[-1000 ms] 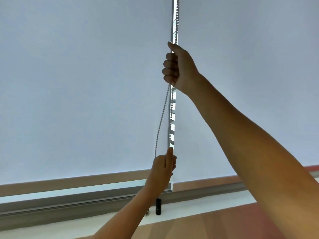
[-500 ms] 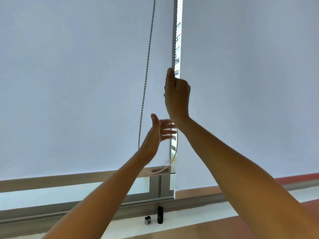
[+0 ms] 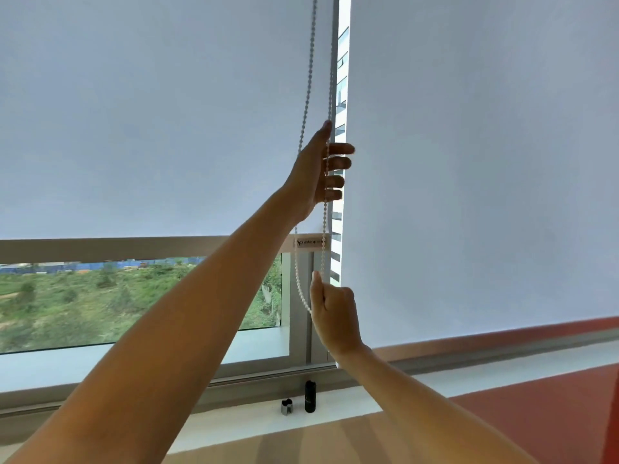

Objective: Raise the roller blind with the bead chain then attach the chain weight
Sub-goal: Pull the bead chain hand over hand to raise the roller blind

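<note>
The white bead chain hangs in two strands along the left blind's right edge, looping at the bottom. My left hand is raised beside the chain with fingers spread; one strand runs across its palm without being gripped. Lower down, my right hand is closed in a fist on the chain near its loop. The left blind's bottom rail sits above an uncovered strip of window. A black cylindrical chain weight stands on the sill, with a small metallic piece next to it.
A second white blind on the right hangs lower, almost down to the sill. A narrow bright gap separates the two blinds. The grey window frame post stands behind my right hand. Greenery shows through the glass.
My right hand has pulled the chain down from head height to below the rail. My left hand rose and opened. The left blind's bottom rail moved up, uncovering more window.
</note>
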{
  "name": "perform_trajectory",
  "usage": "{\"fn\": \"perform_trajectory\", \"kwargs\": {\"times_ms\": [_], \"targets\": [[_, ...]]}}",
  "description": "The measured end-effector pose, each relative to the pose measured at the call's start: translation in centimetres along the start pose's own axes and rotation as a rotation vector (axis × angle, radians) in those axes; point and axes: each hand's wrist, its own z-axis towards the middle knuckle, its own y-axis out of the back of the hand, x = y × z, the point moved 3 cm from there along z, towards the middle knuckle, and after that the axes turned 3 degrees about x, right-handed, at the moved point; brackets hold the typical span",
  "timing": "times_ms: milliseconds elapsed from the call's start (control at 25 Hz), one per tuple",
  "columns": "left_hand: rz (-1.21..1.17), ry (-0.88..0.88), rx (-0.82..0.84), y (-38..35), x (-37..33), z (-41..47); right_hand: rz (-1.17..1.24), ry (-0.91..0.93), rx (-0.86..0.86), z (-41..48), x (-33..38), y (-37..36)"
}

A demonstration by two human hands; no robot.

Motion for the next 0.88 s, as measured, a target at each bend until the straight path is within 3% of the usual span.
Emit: {"fn": "perform_trajectory", "kwargs": {"times_ms": [80, 200, 400, 480, 640, 760, 880], "targets": [[0.011, 0.001, -0.076, -0.6, -0.2, 0.1, -0.033, 0.001, 0.004, -0.2, 0.1, 0.4], [0.114, -0.134, -0.217, -1.5, -0.1, -0.1, 0.065, -0.048, -0.013, -0.5, 0.3, 0.7], [0.235, -0.289, -0.307, -2.6, 0.0, 0.0, 0.460, -0.314, 0.142, 0.5, 0.2, 1.4], [0.237, -0.311, -0.303, -2.8, 0.1, 0.0, 0.683, -0.419, 0.087, 2.9, 0.2, 2.9], [0.266, -0.413, -0.301, -3.2, 0.0, -0.7, 0.811, -0.362, -0.103, 9.4, 1.1, 6.2], [0.345, -0.454, -0.334, -3.4, 2.1, -1.8, 0.825, -0.352, -0.071, 13.4, 2.7, 7.6], [0.281, -0.313, -0.282, -3.3, 6.9, -3.8, 0.979, -0.357, 0.073, 16.3, 4.9, 8.0]]}}
